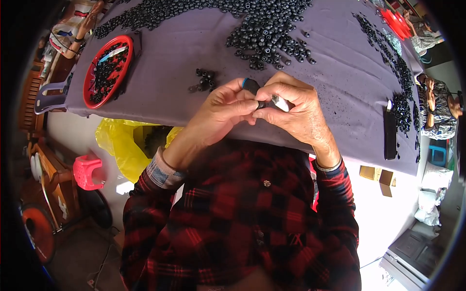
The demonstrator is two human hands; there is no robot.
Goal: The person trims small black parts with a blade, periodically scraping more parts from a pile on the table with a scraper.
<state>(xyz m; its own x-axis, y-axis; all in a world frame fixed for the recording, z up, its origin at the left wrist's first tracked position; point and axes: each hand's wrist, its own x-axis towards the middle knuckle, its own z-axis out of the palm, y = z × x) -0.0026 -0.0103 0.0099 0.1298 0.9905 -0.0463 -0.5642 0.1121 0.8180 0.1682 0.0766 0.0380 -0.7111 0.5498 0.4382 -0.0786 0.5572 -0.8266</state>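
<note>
Both my hands meet over the near edge of the purple-grey cloth on the table (pixel 170 72). My left hand (pixel 221 111) pinches a small round black part (pixel 261 104) between thumb and fingers; one finger wears a dark cover with a blue band. Closed around a white-handled tool (pixel 280 103), my right hand (pixel 303 109) has its thumb and forefinger close against the same part. The tool's working end is too small to make out. A few loose black parts (pixel 205 79) lie beside my left hand. Farther off spreads a large heap of black ring-like parts (pixel 264 41).
A red basin (pixel 88 89) with black pieces stands at left. More black bits (pixel 402 111) and a long dark box (pixel 390 135) lie along the right. A yellow bag (pixel 121 157) and pink stool (pixel 88 173) are below at left. Other people sit at both sides.
</note>
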